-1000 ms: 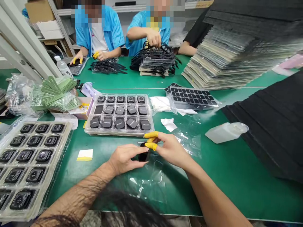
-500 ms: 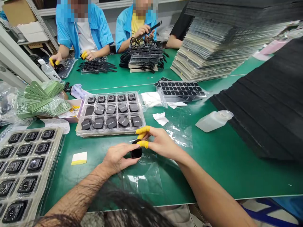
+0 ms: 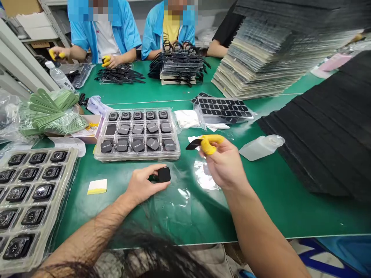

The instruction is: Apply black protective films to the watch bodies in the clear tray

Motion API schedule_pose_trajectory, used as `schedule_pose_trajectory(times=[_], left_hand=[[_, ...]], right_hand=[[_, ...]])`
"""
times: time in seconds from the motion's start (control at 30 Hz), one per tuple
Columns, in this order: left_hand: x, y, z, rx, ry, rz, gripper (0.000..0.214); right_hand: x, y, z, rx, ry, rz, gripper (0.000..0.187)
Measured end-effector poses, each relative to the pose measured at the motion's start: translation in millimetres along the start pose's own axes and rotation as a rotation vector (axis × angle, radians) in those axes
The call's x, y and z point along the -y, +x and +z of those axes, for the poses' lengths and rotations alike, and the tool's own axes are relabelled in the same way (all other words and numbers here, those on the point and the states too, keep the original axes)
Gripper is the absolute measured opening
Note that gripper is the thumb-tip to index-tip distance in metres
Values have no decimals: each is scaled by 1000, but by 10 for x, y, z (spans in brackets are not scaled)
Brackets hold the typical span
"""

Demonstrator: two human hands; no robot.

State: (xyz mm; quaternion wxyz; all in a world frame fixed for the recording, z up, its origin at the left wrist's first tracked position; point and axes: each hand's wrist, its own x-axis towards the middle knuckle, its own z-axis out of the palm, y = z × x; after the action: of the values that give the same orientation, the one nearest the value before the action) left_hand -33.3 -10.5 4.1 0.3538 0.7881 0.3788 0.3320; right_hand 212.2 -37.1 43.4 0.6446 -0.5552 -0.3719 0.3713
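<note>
A black smartwatch body (image 3: 164, 174) with a glossy square face is pinched between the thumb and fingers of my left hand (image 3: 141, 182), low over the green table. To the right, my right hand (image 3: 224, 158), with yellow finger cots on its thumb and forefinger, grips a thin, slightly curved black film (image 3: 193, 144). The film is apart from the watch. Clear plastic sheets (image 3: 176, 206) lie below and between the hands. Just beyond my left hand, a clear tray (image 3: 136, 156) holds watch bodies, several under dark printed square films.
Another tray (image 3: 69, 166) of watch bodies stands at left. A white bottle (image 3: 259, 148) lies at right, near dark stacked trays (image 3: 324, 127). A yellow-edged white pad (image 3: 97, 186), green straps (image 3: 55, 112) and a sheet of black stickers (image 3: 223, 106) are around. Co-workers sit opposite.
My right hand has moved away from the watch, to the right and up, with the black film in its fingers. My left hand still holds the watch, now slightly higher.
</note>
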Motion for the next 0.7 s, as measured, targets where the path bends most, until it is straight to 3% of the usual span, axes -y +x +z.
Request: schedule_pose_trajectory(times=[0.1, 0.23, 0.43, 0.7], left_hand=[[48, 41, 26, 24, -116, -180, 52], [58, 73, 18, 54, -189, -233, 56], [55, 60, 17, 81, -176, -175, 57], [74, 57, 41, 66, -117, -155, 55]], right_hand=[[-7, -113, 25, 157, -96, 121, 49], [-170, -241, 193, 328, -133, 326, 53], [-351, -225, 267, 359, -113, 436, 51], [-361, -258, 316, 321, -71, 488, 53]])
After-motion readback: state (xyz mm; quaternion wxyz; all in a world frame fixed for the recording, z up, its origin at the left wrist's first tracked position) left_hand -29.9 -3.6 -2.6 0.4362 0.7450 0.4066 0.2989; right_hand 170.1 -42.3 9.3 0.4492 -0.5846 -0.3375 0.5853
